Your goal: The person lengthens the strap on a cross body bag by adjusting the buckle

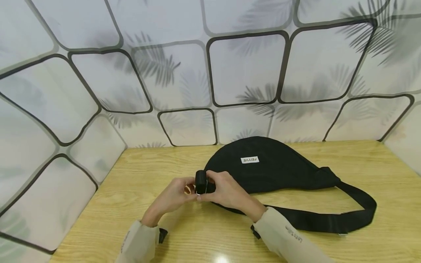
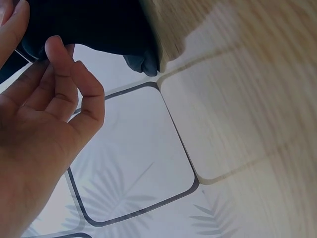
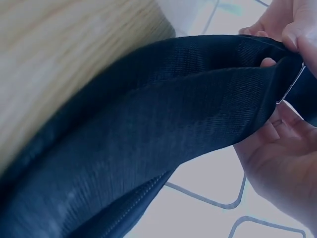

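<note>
A black waist bag (image 1: 266, 173) lies on the table, its small white label facing up. Both hands are at the left end of its black strap (image 1: 200, 178), where the webbing folds over. My left hand (image 1: 173, 197) pinches the fold between thumb and fingers from the left. From the other side my right hand (image 1: 228, 190) grips the strap, thumb and fingers close to the left hand's fingertips. A thin metal slider (image 3: 291, 85) crosses the webbing between the hands in the right wrist view. In the left wrist view the left fingers (image 2: 62, 64) are bent beside the dark fabric.
The wooden table (image 1: 115, 204) reaches back to a patterned wall (image 1: 246, 69). The rest of the strap (image 1: 358, 219) loops out to the right of the bag. Dark buckle-like pieces (image 1: 162, 235) show beside the left sleeve and by the right sleeve.
</note>
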Tool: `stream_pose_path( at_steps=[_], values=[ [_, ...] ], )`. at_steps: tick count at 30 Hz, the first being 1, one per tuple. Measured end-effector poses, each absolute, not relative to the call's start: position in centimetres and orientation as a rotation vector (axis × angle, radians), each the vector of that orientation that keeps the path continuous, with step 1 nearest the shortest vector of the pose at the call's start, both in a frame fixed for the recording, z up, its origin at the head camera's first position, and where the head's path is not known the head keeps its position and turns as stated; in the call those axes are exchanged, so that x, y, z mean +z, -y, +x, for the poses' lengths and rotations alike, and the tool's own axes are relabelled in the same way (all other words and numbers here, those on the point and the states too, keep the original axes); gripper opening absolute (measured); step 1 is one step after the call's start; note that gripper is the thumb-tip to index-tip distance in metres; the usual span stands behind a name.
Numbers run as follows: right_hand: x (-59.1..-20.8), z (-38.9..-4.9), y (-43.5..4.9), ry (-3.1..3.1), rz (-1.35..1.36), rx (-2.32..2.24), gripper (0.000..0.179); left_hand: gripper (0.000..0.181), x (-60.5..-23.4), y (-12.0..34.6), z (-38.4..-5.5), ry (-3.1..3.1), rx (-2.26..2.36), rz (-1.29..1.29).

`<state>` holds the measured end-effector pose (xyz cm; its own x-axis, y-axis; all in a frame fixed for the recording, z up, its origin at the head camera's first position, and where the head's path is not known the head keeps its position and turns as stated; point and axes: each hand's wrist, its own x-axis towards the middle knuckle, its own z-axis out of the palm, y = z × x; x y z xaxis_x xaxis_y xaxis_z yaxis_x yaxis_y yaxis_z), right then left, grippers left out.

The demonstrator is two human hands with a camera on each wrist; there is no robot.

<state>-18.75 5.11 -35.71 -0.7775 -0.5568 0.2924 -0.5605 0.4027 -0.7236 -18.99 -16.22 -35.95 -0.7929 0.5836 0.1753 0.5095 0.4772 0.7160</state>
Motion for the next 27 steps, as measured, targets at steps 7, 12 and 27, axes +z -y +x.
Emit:
stream_pose_path(
  at_steps=[7, 12, 27],
  values=[
    [-35.6, -18.9, -5.5, 2.565, 1.104, 1.250, 0.031, 0.029, -35.9, 16.2, -19.0, -2.599, 1.206, 0.985],
    [-35.5, -18.9, -5.9, 2.577, 1.130, 1.149, 0.034, 0.029, -35.9, 16.3, -18.9, -2.583, 1.198, 0.998],
    [-35.4, -19.2, -8.0, 2.563, 1.153, 1.109, 0.028, 0.034, -36.0, 17.1, -18.8, -2.599, 1.192, 0.931]
  ],
)
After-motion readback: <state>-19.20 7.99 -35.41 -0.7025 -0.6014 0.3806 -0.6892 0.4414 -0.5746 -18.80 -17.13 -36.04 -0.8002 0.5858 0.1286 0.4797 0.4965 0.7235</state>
